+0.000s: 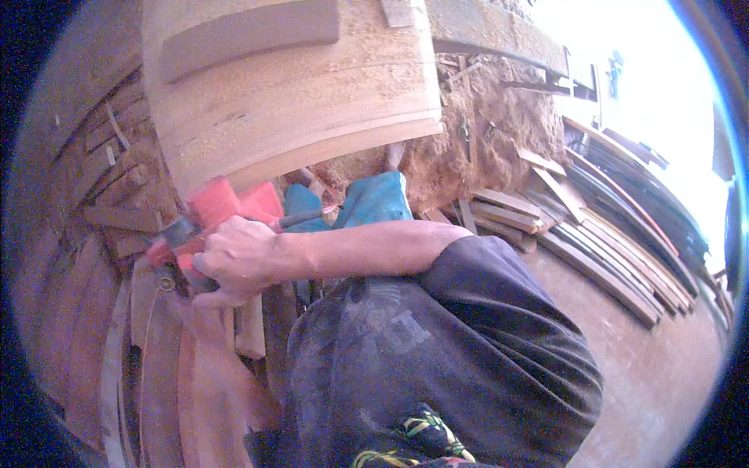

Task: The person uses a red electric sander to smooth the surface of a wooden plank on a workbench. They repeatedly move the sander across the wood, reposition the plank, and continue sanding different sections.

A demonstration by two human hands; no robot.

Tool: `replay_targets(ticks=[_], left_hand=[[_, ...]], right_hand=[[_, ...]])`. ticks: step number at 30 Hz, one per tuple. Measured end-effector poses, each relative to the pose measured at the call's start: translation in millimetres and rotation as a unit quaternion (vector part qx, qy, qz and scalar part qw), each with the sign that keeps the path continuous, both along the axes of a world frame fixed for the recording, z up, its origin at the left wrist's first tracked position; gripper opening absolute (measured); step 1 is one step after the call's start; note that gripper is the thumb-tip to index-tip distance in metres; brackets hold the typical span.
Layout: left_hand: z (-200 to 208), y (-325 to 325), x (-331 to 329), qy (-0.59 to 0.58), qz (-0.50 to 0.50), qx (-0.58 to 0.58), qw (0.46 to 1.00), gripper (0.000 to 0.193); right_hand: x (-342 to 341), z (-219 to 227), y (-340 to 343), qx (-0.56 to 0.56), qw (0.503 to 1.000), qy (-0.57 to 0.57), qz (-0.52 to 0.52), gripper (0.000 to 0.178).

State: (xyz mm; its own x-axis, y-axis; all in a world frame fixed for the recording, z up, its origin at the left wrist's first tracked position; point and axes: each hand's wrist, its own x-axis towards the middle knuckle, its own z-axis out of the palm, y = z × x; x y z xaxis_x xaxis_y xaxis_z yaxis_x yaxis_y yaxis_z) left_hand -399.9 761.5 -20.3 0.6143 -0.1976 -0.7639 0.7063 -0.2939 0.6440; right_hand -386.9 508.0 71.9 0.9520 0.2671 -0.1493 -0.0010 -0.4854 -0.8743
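A red and black power tool (214, 204), which looks like an electric hand planer, is tilted beside the near left corner of a wooden workbench (304, 105). My right hand (238, 261) is closed around it, with that arm bent across my body. A dark cord (300, 218) runs from the tool toward the right. My left forearm (222, 374) rises blurred from below toward the tool's underside. The fingers of my left hand are smeared and partly hidden there, so their hold cannot be made out.
On the sawdust-strewn bench lies a long dark board (250, 37), with a small wood piece (398, 12) near it. Long planks (160, 374) stand at the lower left. Stacked timber (616, 257) lies on the floor at right. Heaped sawdust (507, 117) is beyond the bench.
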Motion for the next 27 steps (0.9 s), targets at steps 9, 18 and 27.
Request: replay_targets(ticks=[9, 18, 27], left_hand=[[-8.4, -62.2, -70.2, 0.068, -0.147, -0.018, 0.987, 0.066], [-0.7, -143.4, -108.3, 0.014, -0.323, 0.068, 0.944, 0.064], [-28.9, -287.8, -107.4, 0.043, 0.081, -0.127, 0.988, 0.066]], right_hand=[[-135.5, 18.9, -104.7, -0.076, 0.991, 0.099, -0.053, 0.07], [-255.9, 10.5, -183.1, -0.059, 0.974, 0.183, -0.123, 0.067], [-364.4, 1.2, -259.3, -0.099, 0.946, 0.209, -0.226, 0.066]])
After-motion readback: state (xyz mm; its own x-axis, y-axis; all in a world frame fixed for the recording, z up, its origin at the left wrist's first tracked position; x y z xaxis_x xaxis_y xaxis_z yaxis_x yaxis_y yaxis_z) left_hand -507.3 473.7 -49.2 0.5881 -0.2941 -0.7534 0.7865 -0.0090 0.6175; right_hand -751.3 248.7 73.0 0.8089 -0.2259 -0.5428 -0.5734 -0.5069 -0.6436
